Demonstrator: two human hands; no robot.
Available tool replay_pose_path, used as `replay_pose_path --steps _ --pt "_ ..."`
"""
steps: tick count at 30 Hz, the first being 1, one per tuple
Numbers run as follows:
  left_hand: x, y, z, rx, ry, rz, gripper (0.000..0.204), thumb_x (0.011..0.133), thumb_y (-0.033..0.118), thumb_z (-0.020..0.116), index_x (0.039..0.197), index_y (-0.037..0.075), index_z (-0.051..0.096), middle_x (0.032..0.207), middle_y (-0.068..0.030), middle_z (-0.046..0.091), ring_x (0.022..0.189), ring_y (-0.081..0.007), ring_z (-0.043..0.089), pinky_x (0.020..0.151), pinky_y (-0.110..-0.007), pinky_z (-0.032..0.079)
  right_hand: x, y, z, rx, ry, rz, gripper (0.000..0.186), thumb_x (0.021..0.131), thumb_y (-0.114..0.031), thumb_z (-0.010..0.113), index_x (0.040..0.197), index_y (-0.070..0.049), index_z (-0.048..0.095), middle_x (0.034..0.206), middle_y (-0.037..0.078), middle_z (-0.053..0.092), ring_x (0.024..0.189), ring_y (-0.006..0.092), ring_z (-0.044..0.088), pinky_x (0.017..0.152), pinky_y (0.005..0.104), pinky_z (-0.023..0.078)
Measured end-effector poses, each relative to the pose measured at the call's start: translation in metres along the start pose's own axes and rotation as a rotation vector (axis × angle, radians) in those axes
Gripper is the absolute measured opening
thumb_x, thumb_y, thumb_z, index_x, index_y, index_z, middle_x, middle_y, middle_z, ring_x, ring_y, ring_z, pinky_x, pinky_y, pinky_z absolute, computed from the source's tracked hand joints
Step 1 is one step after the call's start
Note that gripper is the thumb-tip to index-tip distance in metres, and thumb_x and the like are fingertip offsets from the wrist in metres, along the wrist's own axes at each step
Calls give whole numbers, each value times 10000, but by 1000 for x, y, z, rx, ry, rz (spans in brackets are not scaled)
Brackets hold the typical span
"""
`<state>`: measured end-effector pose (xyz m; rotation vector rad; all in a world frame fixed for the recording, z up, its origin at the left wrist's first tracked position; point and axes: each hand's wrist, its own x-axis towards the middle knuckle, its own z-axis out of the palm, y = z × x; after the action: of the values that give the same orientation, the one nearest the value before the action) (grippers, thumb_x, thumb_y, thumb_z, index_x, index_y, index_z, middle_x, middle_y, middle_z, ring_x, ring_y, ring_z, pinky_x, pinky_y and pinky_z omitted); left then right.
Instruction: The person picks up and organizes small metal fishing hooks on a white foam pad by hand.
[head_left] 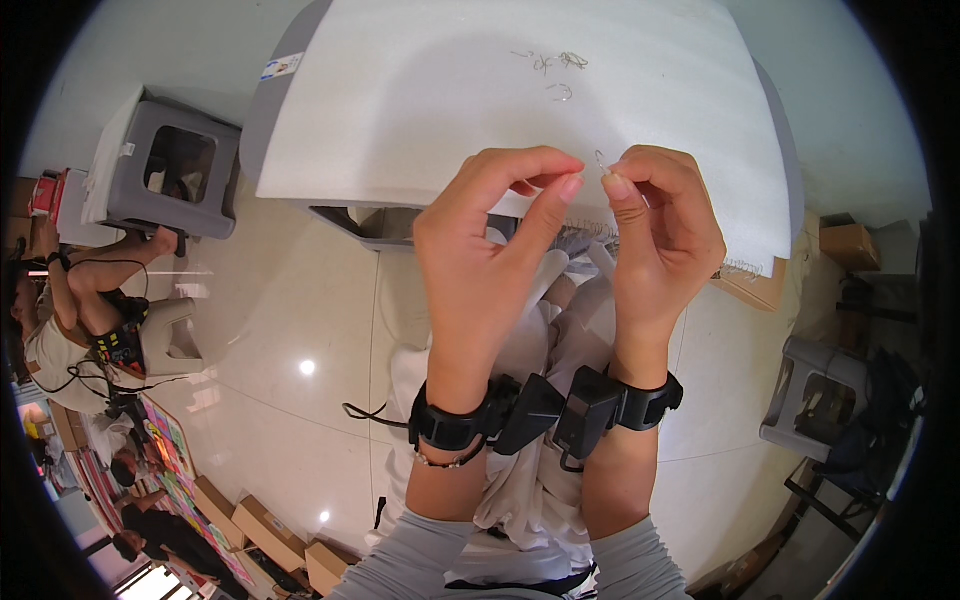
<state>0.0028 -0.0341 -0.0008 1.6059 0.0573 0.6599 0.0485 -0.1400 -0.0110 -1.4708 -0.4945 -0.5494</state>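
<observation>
Grey sleeves and black wrist devices sit below both raised hands, where the left hand and right hand pinch a tiny wire hook between fingertips, just before the white foam sheet.

The person is wearing grey long sleeves, pushed back from both wrists. The left hand is carrying a black wrist strap with a boxy black device on its inner side, plus a thin beaded bracelet. The right hand is wearing a matching black strap with 1 similar device. A black cable is trailing off the left strap.
</observation>
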Motion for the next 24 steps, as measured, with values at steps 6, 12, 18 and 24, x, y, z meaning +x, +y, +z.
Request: replay_pose_path --steps 6,12,18,24 --pt "1 -2 1 23 -20 22 134 810 -34 650 943 -39 633 904 -71 639 857 -126 597 802 -254 472 0 -1 -2 9 -6 26 70 766 68 641 808 19 614 805 73 610 709 130 561 644 228 472" --pt "-2 0 3 -14 -16 -40 140 812 -31 650 950 -35 623 907 -69 633 841 -129 606 795 -253 470 0 0 -3 9 3 28 66 768 63 643 806 18 613 805 75 610 709 131 563 643 229 472" --pt "-1 0 2 13 10 -28 107 833 -13 635 937 -31 620 893 -60 626 821 -124 600 790 -247 465 0 0 -2 -13 -9 10 71 762 66 644 801 13 617 796 73 614 698 130 565 634 228 473" --pt "-1 0 1 29 12 -22 103 842 0 632 938 -31 616 887 -59 623 821 -122 596 787 -242 462 0 0 -1 -72 -26 -20 85 741 76 651 782 7 624 773 69 618 671 136 567 614 227 470"
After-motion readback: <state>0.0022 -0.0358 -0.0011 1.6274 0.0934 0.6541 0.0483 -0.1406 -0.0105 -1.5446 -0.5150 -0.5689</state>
